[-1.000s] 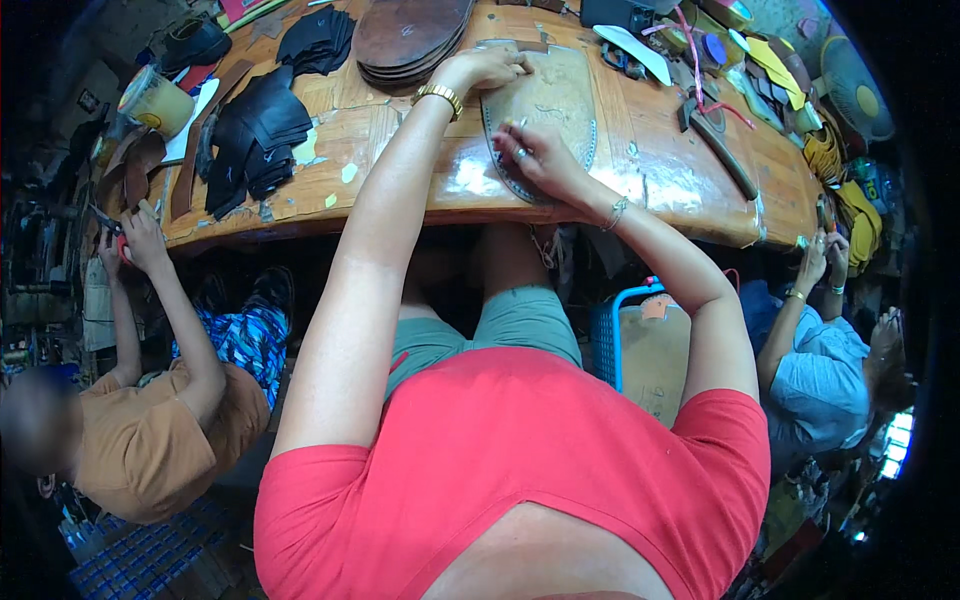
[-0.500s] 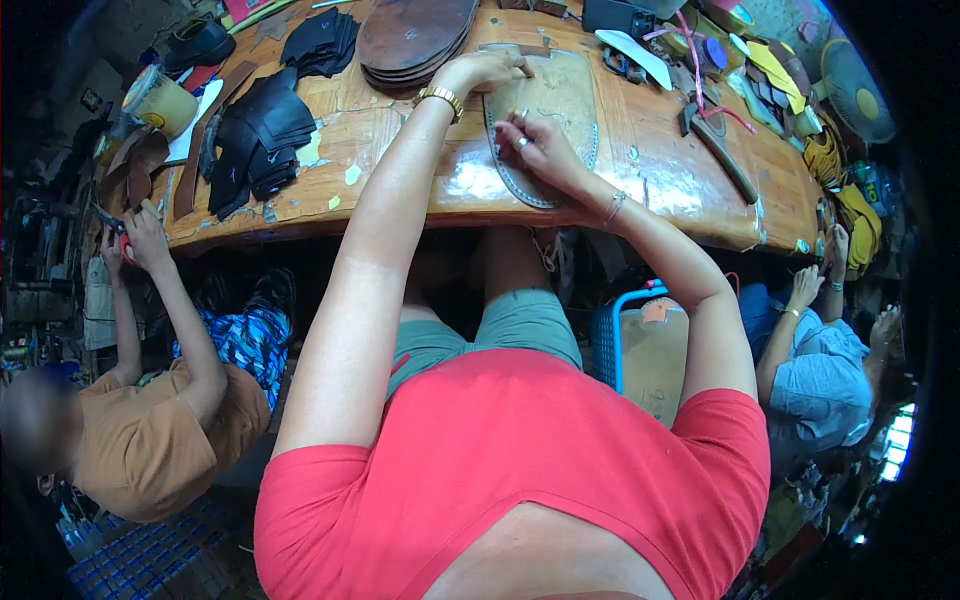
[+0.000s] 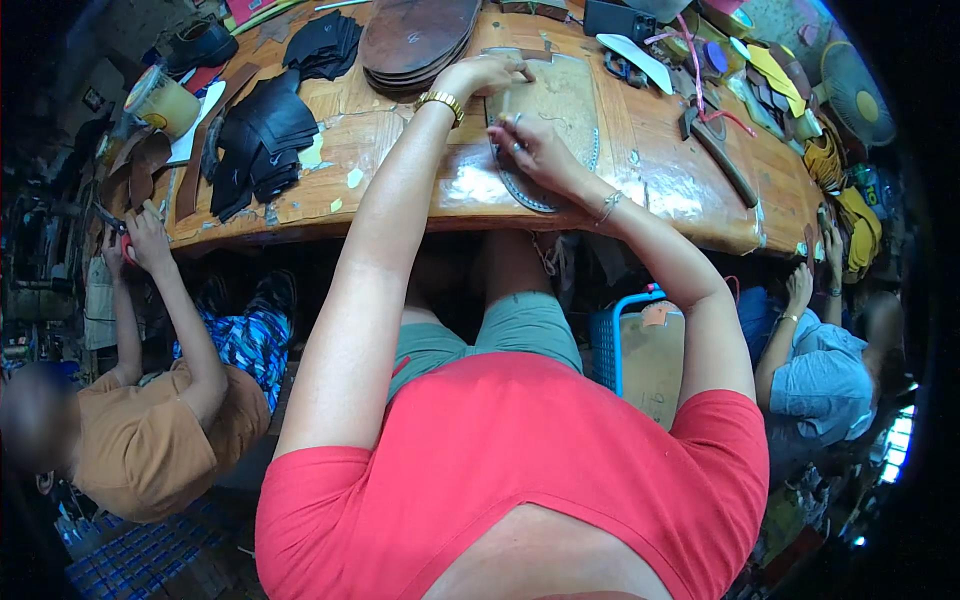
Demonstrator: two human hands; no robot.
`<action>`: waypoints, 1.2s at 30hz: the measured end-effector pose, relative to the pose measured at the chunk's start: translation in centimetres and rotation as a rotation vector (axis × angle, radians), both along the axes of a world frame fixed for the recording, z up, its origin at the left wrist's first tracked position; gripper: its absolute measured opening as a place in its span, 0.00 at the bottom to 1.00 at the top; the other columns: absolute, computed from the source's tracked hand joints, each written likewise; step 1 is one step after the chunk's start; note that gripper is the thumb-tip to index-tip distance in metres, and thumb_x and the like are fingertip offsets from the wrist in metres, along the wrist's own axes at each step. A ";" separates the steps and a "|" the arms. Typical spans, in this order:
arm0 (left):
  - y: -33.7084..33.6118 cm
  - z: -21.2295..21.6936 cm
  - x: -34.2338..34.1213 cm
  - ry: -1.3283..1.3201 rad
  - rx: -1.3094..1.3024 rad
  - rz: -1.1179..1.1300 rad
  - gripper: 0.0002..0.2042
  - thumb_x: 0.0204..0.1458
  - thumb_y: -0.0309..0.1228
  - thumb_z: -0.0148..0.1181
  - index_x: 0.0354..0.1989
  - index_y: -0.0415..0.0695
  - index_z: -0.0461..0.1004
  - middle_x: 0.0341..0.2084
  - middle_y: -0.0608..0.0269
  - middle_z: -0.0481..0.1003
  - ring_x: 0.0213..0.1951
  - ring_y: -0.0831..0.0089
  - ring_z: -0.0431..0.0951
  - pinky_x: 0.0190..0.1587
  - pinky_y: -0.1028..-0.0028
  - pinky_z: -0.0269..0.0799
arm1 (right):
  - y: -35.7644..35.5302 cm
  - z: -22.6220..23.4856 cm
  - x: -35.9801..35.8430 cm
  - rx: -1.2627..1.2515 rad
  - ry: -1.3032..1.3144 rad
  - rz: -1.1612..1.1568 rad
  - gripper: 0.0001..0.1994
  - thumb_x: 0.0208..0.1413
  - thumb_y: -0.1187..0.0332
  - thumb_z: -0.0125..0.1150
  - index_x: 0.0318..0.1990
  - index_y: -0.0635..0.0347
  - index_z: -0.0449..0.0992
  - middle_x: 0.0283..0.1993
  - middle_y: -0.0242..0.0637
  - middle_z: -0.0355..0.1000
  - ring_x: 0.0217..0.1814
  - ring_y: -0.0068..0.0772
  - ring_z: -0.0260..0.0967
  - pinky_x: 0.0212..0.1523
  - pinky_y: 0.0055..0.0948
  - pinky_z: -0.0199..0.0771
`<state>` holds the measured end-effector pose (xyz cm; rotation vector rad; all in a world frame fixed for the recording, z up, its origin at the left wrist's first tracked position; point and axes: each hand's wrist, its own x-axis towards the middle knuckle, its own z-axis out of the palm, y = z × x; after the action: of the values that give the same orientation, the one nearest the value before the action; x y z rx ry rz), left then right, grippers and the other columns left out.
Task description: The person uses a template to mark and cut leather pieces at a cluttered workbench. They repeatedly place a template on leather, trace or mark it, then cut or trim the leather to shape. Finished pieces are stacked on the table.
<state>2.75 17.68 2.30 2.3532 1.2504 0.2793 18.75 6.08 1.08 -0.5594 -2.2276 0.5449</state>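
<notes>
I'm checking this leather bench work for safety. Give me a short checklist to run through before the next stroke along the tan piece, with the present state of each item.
1. Left hand pins the tan leather piece flat near its far edge: ok.
2. Right hand grips a thin tool over the piece: ok; whether it is a pen or a blade, cannot tell.
3. Left hand sits apart from the tool tip: cannot tell, they look close.
4. Piece lies fully on the wooden table: ok.
5. Stack of brown soles stays off the piece: ok, though it lies close beside the left hand.
</notes>
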 end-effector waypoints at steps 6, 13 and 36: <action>0.6 -0.8 -1.1 -0.089 -0.084 0.011 0.17 0.57 0.38 0.48 0.55 0.57 0.71 0.55 0.55 0.71 0.57 0.58 0.70 0.57 0.66 0.64 | 1.2 0.0 -0.1 -0.077 -0.020 0.052 0.12 0.62 0.65 0.53 0.31 0.66 0.70 0.24 0.50 0.68 0.26 0.50 0.67 0.28 0.38 0.65; 1.3 -1.9 -1.1 -0.056 -0.011 0.000 0.24 0.46 0.25 0.49 0.54 0.56 0.72 0.53 0.53 0.72 0.55 0.57 0.71 0.55 0.66 0.66 | 2.2 -1.0 0.1 -0.475 0.135 0.058 0.13 0.64 0.64 0.51 0.33 0.67 0.72 0.22 0.33 0.70 0.25 0.22 0.69 0.27 0.26 0.68; -8.3 -1.9 -4.8 -0.108 0.430 0.079 0.23 0.46 0.43 0.57 0.51 0.48 0.75 0.52 0.56 0.72 0.59 0.60 0.65 0.58 0.59 0.60 | 3.1 -1.5 0.2 -0.625 0.228 0.060 0.15 0.65 0.60 0.50 0.32 0.63 0.73 0.23 0.29 0.71 0.19 0.14 0.63 0.19 0.17 0.64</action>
<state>-2.01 9.38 0.44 2.5974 1.3377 0.7577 18.96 9.18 -0.43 -0.6989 -1.8425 1.2872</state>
